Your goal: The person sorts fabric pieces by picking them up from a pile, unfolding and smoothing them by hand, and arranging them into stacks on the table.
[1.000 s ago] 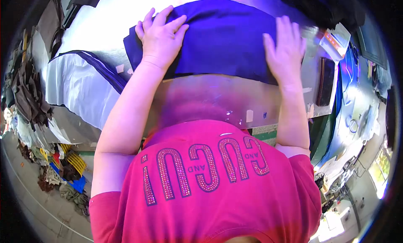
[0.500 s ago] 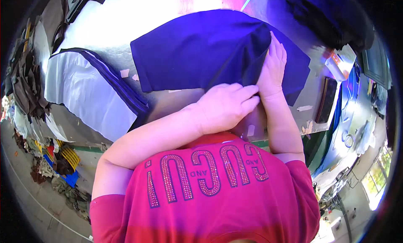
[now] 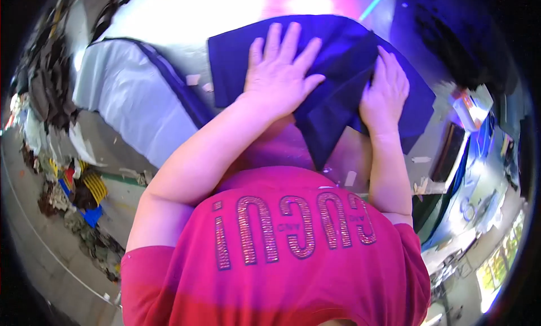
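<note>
A dark navy fabric piece (image 3: 338, 50) lies spread on the table in front of me, its near part folded into a flap with a point hanging toward my body. My left hand (image 3: 277, 75) rests flat on the left half of this fabric, fingers spread and thumb out to the side. At the right of the flap, my right hand (image 3: 386, 95) has its fingers along the raised fold and grips the cloth there; the thumb is partly hidden.
A stack of cut pieces with a pale, shiny top layer (image 3: 135, 95) lies to the left. Small scraps (image 3: 193, 79) dot the table. On the right are a dark block (image 3: 449, 151) and a small box (image 3: 468, 109). Dark cloth (image 3: 451, 44) lies at the back right.
My left hand has moved up from the fabric's near edge and opened flat on it. The flap's point now hangs nearer me. The view has shifted slightly.
</note>
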### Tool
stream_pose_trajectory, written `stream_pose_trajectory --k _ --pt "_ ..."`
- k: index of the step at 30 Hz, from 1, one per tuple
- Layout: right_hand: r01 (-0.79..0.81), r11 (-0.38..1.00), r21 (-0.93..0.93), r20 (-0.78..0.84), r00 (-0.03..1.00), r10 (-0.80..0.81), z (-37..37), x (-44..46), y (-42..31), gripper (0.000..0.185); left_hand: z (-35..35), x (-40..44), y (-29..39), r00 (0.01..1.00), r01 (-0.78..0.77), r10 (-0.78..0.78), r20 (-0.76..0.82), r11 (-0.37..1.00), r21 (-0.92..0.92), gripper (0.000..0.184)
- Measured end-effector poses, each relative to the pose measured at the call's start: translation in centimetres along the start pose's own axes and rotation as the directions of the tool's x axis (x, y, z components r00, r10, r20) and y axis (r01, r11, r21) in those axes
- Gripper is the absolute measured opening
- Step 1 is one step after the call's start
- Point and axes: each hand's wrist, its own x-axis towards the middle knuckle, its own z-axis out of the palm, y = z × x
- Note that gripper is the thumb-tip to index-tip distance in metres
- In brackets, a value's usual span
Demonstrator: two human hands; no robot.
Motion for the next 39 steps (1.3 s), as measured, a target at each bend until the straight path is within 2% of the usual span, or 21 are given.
stream_pose_trajectory --k 1,6,8,10,11,12,14,15,18,19,22,27,28,29,30,31,32,33,35,37,39 --pt "-0.016 1.0 0.009 -0.003 1.0 0.016 0.1 0.0 0.0 0.043 -0.2 -0.1 -0.2 1.0 -0.026 0.026 0.002 0.999 -0.022 0.062" --pt "-0.035 0.999 0.019 -0.006 0.999 0.035 0.6 0.0 0.1 0.045 -2.1 -1.2 -1.4 0.993 0.112 -0.111 -0.034 0.994 0.019 0.061" --pt "-0.038 0.999 0.01 -0.009 0.999 0.038 0.5 -0.2 0.0 0.045 -2.7 -2.0 -3.8 0.874 0.473 -0.483 -0.053 0.87 -0.137 0.06" --pt "-0.038 0.999 -0.026 -0.016 0.999 0.037 0.5 -0.2 0.0 0.042 -3.1 -3.0 -6.1 0.785 0.606 -0.619 -0.009 0.772 -0.192 0.06" --pt "-0.038 0.998 -0.044 -0.019 0.999 0.037 0.5 -0.2 0.0 0.041 -3.3 -3.3 -6.2 0.785 0.606 -0.619 -0.01 0.772 -0.193 0.06" --pt "-0.039 0.998 -0.045 -0.023 0.999 0.037 0.5 -0.3 0.0 0.041 -3.8 -3.3 -6.1 0.691 0.682 -0.718 0.084 0.608 -0.406 0.057" --pt "-0.039 0.999 -0.034 -0.027 0.999 0.038 0.7 -0.4 0.2 0.042 -4.7 -3.4 -5.9 0.504 0.699 -0.794 0.34 0.144 -0.7 0.051" --pt "-0.039 0.999 -0.028 -0.03 0.999 0.038 0.8 -0.4 0.2 0.043 -4.8 -3.6 -5.9 0.508 0.695 -0.793 0.336 0.147 -0.704 0.051" --pt "-0.04 0.998 -0.044 -0.036 0.999 0.038 0.6 -0.4 0.0 0.04 -4.8 -4.0 -6.0 0.419 0.593 -0.76 0.496 -0.185 -0.784 0.047" --pt "-0.041 0.998 -0.052 -0.035 0.999 0.039 0.6 -0.4 0.0 0.039 -4.9 -4.0 -6.0 0.423 0.591 -0.759 0.495 -0.182 -0.786 0.047" --pt "-0.006 1.0 0.027 -0.1 0.995 0.008 1.3 -0.4 0.8 0.037 -5.5 -3.8 -6.0 0.472 0.549 -0.625 0.622 -0.343 -0.762 0.038" --pt "0.07 0.972 0.223 -0.197 0.98 -0.025 1.3 0.0 1.9 0.032 -5.2 -3.9 -6.3 0.587 0.555 -0.567 0.578 -0.238 -0.797 0.033" --pt "0.069 0.974 0.217 -0.19 0.981 -0.027 0.9 -0.1 1.7 0.032 -5.3 -4.1 -6.4 0.64 0.549 -0.737 0.217 0.241 -0.801 0.033" --pt "0.072 0.955 0.289 -0.223 0.975 -0.006 0.7 -0.2 1.4 0.032 -5.3 -4.4 -6.4 0.696 0.51 -0.696 -0.176 0.652 -0.561 0.032" --pt "0.076 0.932 0.355 -0.254 0.967 0.018 0.3 -0.3 1.2 0.032 -5.0 -4.6 -6.2 0.741 0.444 -0.456 -0.493 0.883 -0.15 0.031" --pt "0.079 0.906 0.416 -0.28 0.959 0.044 0.0 -0.6 1.1 0.031 -4.6 -4.7 -5.6 0.743 0.443 -0.465 -0.481 0.881 -0.166 0.031" --pt "0.075 0.913 0.4 -0.269 0.962 0.039 0.0 -1.0 1.2 0.031 -5.4 -4.5 -4.2 0.825 0.346 -0.49 -0.282 0.832 -0.434 0.033" --pt "0.065 0.925 0.375 -0.26 0.965 0.038 0.2 -1.3 1.3 0.032 -5.7 -4.5 -2.7 0.892 0.272 -0.442 -0.09 0.687 -0.674 0.035" --pt "0.061 0.938 0.342 -0.249 0.968 0.028 0.9 -1.4 0.8 0.032 -5.2 -4.0 0.4 0.946 0.32 -0.234 0.224 0.784 -0.532 0.036" --pt "0.048 0.93 0.364 -0.242 0.969 0.044 1.2 -1.3 0.7 0.033 -4.2 -4.6 3.4 0.982 0.148 -0.107 0.157 0.949 -0.279 0.032" --pt "-0.005 0.921 0.389 -0.224 0.969 0.1 1.4 -1.3 0.9 0.033 -2.6 -4.9 4.6 0.997 0.02 0.004 0.077 0.95 -0.311 0.023"
